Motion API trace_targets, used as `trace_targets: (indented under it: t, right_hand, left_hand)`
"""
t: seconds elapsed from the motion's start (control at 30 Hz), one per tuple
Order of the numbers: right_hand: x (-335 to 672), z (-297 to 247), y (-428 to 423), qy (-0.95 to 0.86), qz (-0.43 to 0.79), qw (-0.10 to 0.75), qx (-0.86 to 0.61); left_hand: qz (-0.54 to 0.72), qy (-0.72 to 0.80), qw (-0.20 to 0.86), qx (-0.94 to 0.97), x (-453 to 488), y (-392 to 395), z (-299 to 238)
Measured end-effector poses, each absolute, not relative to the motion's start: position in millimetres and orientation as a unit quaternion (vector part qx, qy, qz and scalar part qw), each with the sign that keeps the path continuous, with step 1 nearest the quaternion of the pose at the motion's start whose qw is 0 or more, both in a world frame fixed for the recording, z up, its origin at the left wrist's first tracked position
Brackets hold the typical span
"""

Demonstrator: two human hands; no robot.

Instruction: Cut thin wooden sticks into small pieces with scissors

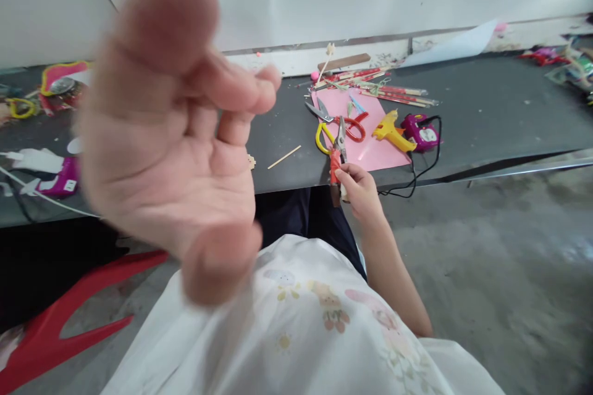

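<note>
My left hand (pixel 176 136) is raised very close to the camera, palm showing, with thumb and fingers apart and partly curled; nothing is in it. It covers much of the left side of the view. At the table's front edge my right hand (pixel 362 194) grips a pair of pliers (pixel 335 163) by the red handles, jaws pointing away from me. Behind the pliers lie scissors (pixel 354 131) with red handles and a yellow loop handle (pixel 319 142), partly on a pink sheet (pixel 377 151). A thin wooden stick (pixel 284 157) rests on the table left of them.
A yellow glue gun (pixel 393 131) and a purple device (pixel 420 134) with a black cord lie to the right. Several red-wrapped sticks (pixel 393 94) are farther back. Another purple tool (pixel 60 179) is at left, above a red plastic chair (pixel 50 327). A white wall stands behind the table.
</note>
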State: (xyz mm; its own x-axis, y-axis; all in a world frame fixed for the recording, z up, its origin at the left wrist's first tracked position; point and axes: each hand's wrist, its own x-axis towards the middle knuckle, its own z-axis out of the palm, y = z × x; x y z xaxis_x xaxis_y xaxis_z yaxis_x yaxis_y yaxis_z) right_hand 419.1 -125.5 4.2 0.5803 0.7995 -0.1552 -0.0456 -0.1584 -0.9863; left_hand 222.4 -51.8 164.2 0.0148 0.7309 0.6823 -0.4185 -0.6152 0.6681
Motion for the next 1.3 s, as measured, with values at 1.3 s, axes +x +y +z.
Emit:
trace_targets:
  t: [1.3]
  right_hand:
    - [418, 10, -123, -0.521, 0.277, 0.332, -0.736]
  left_hand:
    - [0.245, 0.344, 0.638, 0.645, 293, -37, -2]
